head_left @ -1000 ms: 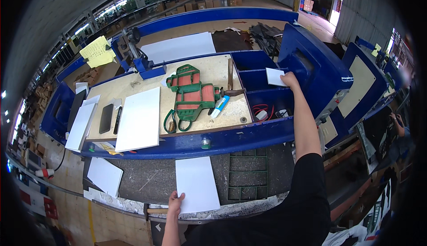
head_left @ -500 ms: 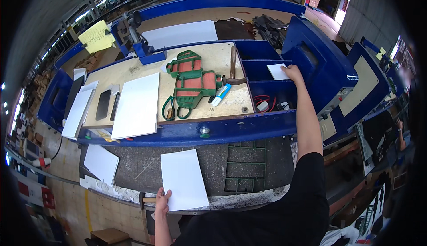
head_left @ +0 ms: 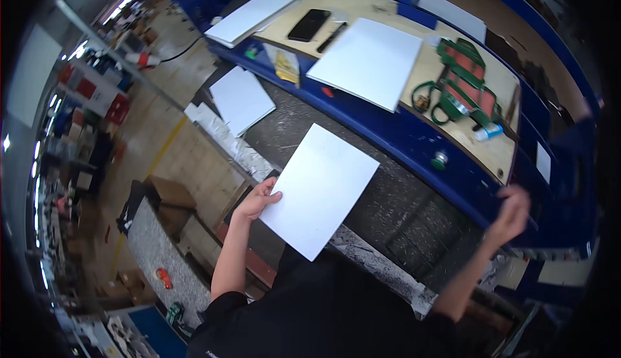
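Note:
My left hand (head_left: 257, 201) pinches a white rectangular sheet (head_left: 323, 190) by its left edge, thumb on top, holding it tilted over the front edge of the dark work surface. My right hand (head_left: 513, 212), smeared by motion, hovers by the right end of the blue machine, so its fingers cannot be read. A small white card (head_left: 543, 162) sits in the blue compartments beyond it. Green-framed cutting dies with reddish pads (head_left: 467, 89) lie on the wooden top beside a blue-and-white tube (head_left: 488, 132). Behind my held sheet, a large white sheet (head_left: 369, 60) overhangs the machine's front edge.
More white sheets lie at far left (head_left: 252, 16) and on the dark surface (head_left: 240, 101). A black phone (head_left: 309, 25) and a black pen-like object (head_left: 332, 37) rest on the wooden top. A green button (head_left: 439, 159) sticks out from the blue front. A green grid frame (head_left: 420, 238) lies nearer me.
My view has turned left. My right hand has let go of the small white card in the compartment and drawn back toward me. My left hand has lifted the white sheet off the dark surface.

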`<act>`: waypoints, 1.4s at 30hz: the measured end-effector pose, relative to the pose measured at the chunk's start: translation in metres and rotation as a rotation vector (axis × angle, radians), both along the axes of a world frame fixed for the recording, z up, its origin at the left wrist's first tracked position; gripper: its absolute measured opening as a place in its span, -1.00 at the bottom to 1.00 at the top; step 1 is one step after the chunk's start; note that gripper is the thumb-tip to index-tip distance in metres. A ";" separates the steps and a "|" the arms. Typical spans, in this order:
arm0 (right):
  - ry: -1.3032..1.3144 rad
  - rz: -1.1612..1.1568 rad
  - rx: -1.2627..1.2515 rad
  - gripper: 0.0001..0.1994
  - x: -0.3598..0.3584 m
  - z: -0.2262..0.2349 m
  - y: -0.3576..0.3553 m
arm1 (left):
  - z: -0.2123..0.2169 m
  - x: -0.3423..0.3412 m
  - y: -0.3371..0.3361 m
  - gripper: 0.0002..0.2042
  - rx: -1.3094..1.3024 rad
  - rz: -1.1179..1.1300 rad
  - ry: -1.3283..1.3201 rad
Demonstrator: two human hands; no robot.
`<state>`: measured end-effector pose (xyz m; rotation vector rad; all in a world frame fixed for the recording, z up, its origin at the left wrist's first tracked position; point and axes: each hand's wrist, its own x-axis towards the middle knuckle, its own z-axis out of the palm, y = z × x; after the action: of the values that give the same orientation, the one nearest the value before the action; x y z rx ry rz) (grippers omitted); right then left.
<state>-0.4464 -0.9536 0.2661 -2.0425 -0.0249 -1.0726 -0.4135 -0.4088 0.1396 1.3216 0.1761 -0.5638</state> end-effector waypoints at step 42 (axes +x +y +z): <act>1.140 0.438 -0.341 -0.28 0.440 -0.229 0.642 | -0.132 0.296 0.320 -0.66 0.171 0.631 0.333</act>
<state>-0.0064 -0.3114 0.0374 -2.5100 -0.0682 0.4618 -0.1178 -0.0893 0.0079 1.2408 0.8973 -0.2237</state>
